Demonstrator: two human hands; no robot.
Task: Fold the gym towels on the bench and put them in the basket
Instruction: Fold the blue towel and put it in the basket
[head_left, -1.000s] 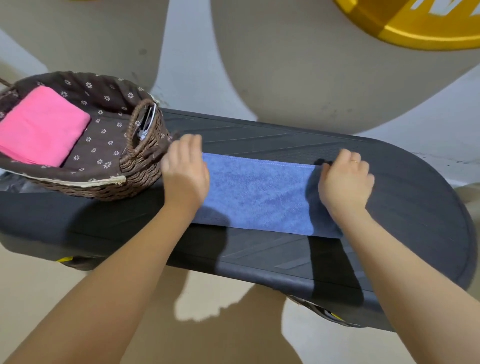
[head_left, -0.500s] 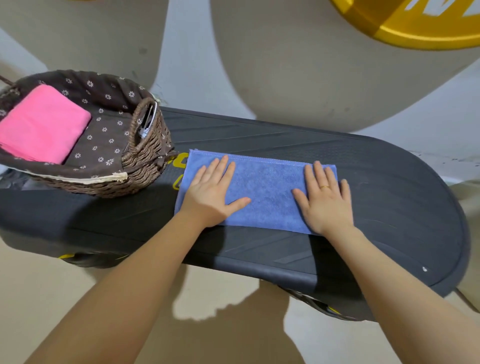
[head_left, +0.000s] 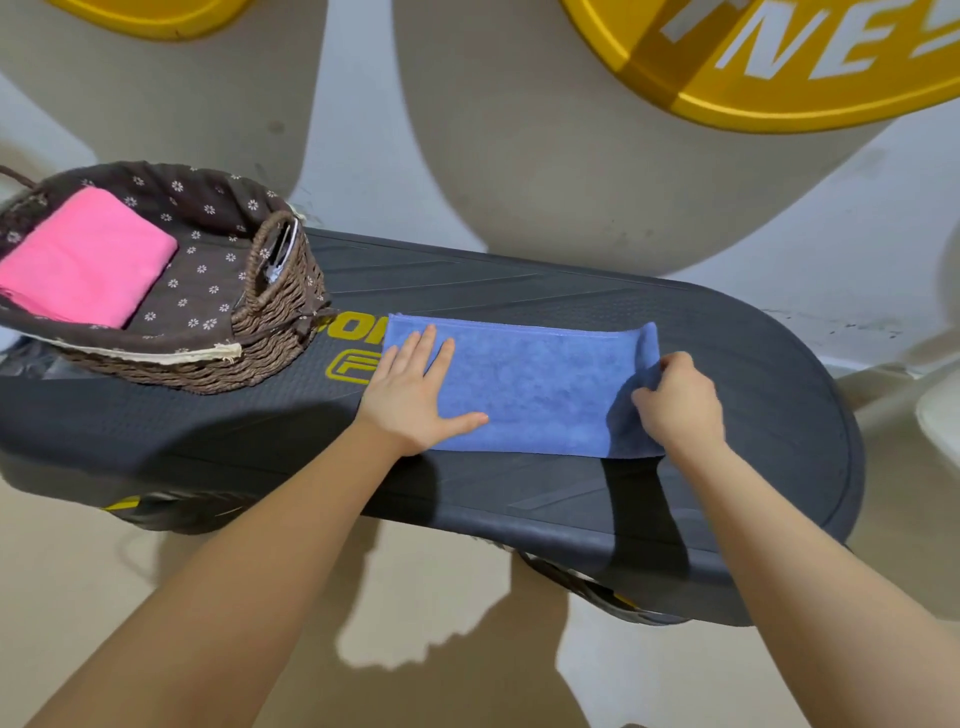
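Note:
A blue towel (head_left: 524, 387), folded into a long strip, lies across the dark bench (head_left: 727, 467). My left hand (head_left: 410, 395) presses flat on the towel's left end with straight fingers. My right hand (head_left: 680, 405) grips the towel's right end, which is lifted slightly off the bench. A brown wicker basket (head_left: 270, 332) with a flowered lining stands on the bench's left end. A folded pink towel (head_left: 83, 260) lies inside the basket.
Yellow lettering on the bench (head_left: 348, 348) shows between basket and towel. A yellow disc with white letters (head_left: 779, 57) lies on the floor beyond the bench. Bare bench surface extends to the right of the towel.
My right hand went from pressing flat on the towel to curling round its right end and lifting it. My left hand slid toward the towel's left end and stays flat.

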